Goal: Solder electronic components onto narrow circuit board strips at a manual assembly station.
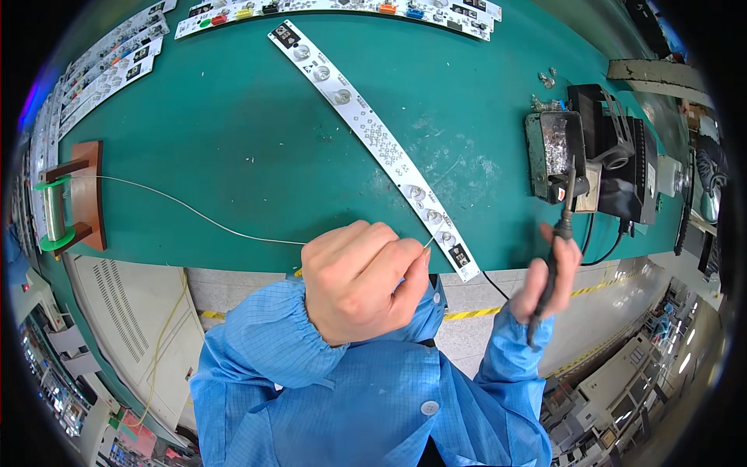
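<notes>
- A green worktop (233, 140) is carrying a long white circuit strip (373, 136).
- The left hand (362, 280) is pinching solder wire (194, 212) near the strip's close end.
- The right hand (548, 276), right of the strip, is gripping a soldering iron (562, 226).
- The wire spool (53, 214) is sitting far left.

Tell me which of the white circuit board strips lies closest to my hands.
The long strip lying diagonally across the green mat, alone; its near end sits beside the left hand. The others line the far edges.

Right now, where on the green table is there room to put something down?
The widest bare patch of the green mat lies between the solder spool and the long white LED strip board. A smaller one lies between that board and the soldering station. The far edge, lined with boards, is crowded.
</notes>
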`<state>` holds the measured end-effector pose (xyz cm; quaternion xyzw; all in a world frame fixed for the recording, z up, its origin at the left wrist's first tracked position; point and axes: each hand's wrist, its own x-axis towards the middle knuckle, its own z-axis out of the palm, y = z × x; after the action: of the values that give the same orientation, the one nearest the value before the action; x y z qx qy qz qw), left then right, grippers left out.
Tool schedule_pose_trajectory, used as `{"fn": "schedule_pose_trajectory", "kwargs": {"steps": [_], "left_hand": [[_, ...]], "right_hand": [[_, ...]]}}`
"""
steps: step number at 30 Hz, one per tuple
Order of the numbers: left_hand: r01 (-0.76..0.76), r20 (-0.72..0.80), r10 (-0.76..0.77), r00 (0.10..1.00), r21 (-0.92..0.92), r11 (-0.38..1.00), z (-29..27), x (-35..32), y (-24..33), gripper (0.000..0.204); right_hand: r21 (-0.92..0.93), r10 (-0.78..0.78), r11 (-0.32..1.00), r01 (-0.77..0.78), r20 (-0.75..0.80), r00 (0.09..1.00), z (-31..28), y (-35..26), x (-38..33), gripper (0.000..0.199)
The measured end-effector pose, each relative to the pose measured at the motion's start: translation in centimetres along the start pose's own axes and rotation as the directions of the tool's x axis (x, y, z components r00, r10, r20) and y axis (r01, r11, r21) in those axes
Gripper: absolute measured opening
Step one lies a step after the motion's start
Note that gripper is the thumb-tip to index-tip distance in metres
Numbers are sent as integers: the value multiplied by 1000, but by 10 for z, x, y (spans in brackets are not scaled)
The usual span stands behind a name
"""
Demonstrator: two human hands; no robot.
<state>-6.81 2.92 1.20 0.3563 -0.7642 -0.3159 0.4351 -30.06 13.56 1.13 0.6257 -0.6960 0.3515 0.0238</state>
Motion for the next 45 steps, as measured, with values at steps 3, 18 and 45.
{"fn": "schedule_pose_trajectory", "kwargs": {"steps": [3,18,45], "left_hand": [[0,-21,1,1000,17,1000,2,0,-1,16],[11,-5,-11,1000,57,998,4,5,1,16],[-624,393,485,782,509,593,-75,78,-8,34]], "right_hand": [[46,-49,998,49,12,999,1,10,-6,36],[309,-204,942,132,212,956,27,-41,-2,85],[239,-164,945,222,-238,957,1,-22,0,84]]}}
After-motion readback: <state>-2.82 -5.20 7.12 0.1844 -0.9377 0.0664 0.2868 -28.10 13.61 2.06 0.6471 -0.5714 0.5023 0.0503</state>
